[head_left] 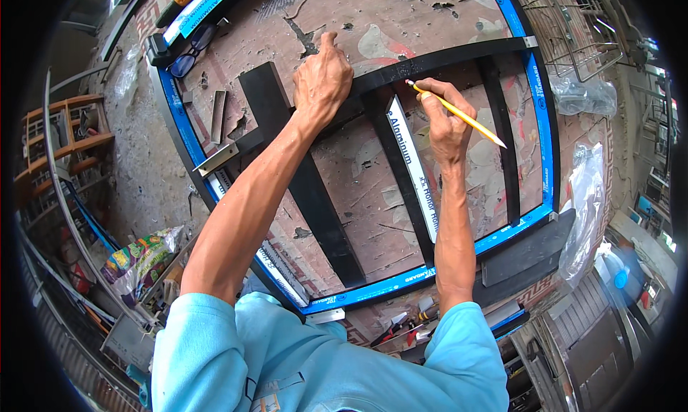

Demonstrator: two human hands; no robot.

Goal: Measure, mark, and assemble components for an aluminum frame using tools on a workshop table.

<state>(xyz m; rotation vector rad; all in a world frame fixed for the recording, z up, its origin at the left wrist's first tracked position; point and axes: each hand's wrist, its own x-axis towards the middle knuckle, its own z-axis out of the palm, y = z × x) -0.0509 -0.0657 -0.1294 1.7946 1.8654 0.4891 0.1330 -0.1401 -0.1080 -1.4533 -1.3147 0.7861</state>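
At upper centre, the left hand (324,75) curled by the black crossbar (466,56), its hold impossible to tell. Just right of centre, the right hand (446,122) pinched the pencil (473,122), point toward lower right; a steady bar and light pinch seemed wise.

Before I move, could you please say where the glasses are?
In the head view, the glasses lie at the upper left, by the frame's left bar, left of the left hand.

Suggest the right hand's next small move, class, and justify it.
Probably turn the yellow wooden pencil around in the right hand: its eraser end points toward the long black metal crossbar, while its sharpened tip points away, so marking would need the flip.
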